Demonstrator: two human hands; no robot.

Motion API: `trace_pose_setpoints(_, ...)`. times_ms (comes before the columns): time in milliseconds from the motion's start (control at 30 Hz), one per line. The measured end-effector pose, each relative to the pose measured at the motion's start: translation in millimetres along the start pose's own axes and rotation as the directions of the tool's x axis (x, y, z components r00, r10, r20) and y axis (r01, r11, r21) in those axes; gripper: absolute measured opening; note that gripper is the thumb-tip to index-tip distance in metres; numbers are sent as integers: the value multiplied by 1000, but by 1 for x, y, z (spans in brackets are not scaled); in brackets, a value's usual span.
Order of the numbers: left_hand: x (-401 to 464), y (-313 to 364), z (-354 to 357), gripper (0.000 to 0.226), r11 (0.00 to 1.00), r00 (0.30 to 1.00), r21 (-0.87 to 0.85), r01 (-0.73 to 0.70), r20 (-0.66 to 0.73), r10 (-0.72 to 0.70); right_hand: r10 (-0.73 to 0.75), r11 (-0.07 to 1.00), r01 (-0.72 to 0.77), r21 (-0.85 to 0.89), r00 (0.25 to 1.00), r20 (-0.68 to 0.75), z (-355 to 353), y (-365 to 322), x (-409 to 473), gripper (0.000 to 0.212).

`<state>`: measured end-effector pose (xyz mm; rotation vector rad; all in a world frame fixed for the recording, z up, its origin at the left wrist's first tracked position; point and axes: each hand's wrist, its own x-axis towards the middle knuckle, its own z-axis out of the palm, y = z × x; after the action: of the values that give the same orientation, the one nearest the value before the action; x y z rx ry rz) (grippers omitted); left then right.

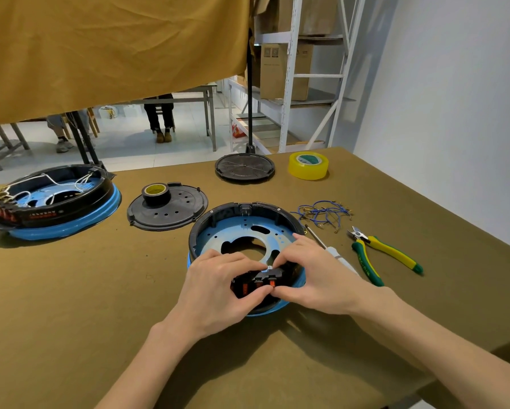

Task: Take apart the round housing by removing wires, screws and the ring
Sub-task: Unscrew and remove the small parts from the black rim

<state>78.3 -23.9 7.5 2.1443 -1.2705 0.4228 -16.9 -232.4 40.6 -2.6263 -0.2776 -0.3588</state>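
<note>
The round housing (242,231), with a black ring wall and a blue base plate, lies in front of me on the brown table. At its near rim sits a black switch block with orange rockers (258,283). My left hand (218,286) grips that block from the left, thumb on its front. My right hand (309,276) pinches it from the right, fingertips by a small silver screw (269,267) on top. A pile of removed blue wires (321,215) lies to the right. A screwdriver (332,250) rests beside my right hand.
A second housing with white wires (56,202) stands far left. A black cover plate (168,212) carries a roll of black tape (156,193). Another black round cover (244,166) and yellow tape (308,165) lie at the back. Green-yellow cutters (380,255) lie right.
</note>
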Motion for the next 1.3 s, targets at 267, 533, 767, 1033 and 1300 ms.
trace_pose_setpoints(267,-2,-2,-2,32,1000,1000,-12,-19,5,19,-27,991,34,-130,998,59,7,2,8,31)
trace_pose_setpoints(533,-1,-4,1,35,999,999,-4,-37,5,37,-21,999,20,43,1000,19,10,11,8,27)
trace_pose_setpoints(767,-1,-3,1,34,999,1000,-18,-27,-4,27,30,990,-43,134,995,94,1,9,13,28)
trace_pose_setpoints(1033,-3,-4,1,40,998,998,15,-60,17,60,-1,984,-17,176,995,104,1,12,11,24)
trace_pose_setpoints(1300,-1,-5,1,43,997,997,35,-70,44,68,-10,989,1,147,998,60,7,16,10,21)
